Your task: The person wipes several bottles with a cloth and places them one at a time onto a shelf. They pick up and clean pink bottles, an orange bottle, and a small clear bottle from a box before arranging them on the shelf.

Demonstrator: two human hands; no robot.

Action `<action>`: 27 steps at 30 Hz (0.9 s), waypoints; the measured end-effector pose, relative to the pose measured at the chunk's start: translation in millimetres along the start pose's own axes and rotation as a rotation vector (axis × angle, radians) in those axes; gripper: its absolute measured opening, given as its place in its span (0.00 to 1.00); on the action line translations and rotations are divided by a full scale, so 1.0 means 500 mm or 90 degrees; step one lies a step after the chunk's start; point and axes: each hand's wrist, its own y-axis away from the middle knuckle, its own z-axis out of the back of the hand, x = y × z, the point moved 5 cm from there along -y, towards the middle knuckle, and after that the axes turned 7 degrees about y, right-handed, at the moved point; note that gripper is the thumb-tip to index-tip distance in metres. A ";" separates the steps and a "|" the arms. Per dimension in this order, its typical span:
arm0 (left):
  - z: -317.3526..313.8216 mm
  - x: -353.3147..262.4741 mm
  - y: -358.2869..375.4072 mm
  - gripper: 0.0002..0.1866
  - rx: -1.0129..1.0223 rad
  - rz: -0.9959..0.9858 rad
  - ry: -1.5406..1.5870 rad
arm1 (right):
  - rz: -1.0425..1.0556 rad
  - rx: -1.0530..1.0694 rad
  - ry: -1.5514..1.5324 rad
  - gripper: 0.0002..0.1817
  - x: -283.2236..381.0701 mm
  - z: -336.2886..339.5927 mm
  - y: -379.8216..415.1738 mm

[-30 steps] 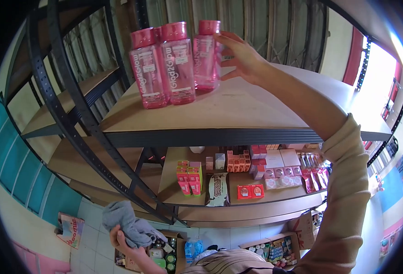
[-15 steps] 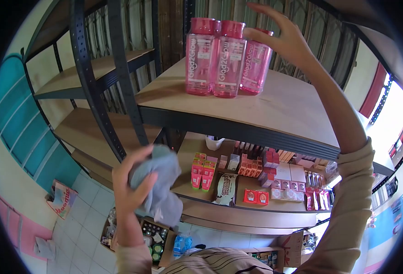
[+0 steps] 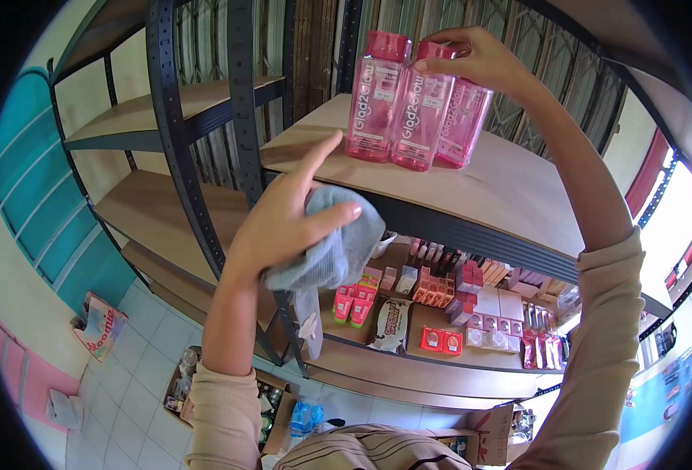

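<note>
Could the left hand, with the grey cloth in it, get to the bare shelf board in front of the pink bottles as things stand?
Probably yes. The left hand holds the grey cloth just below the shelf board, and nothing stands between them. The pink bottles sit further back, the right hand gripping one by its cap.

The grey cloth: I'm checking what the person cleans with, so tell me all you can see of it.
The grey cloth is a soft, plain fabric, bunched into a loose wad, with one end hanging down below it. The left hand grips it from above, thumb across its front, raised to the front edge of the wooden shelf. Whether the cloth touches the shelf cannot be told. It shows no print and no clear stains.
</note>
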 end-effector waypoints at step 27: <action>0.006 0.005 -0.086 0.41 0.156 0.130 0.192 | -0.020 -0.053 0.039 0.38 -0.013 -0.008 0.008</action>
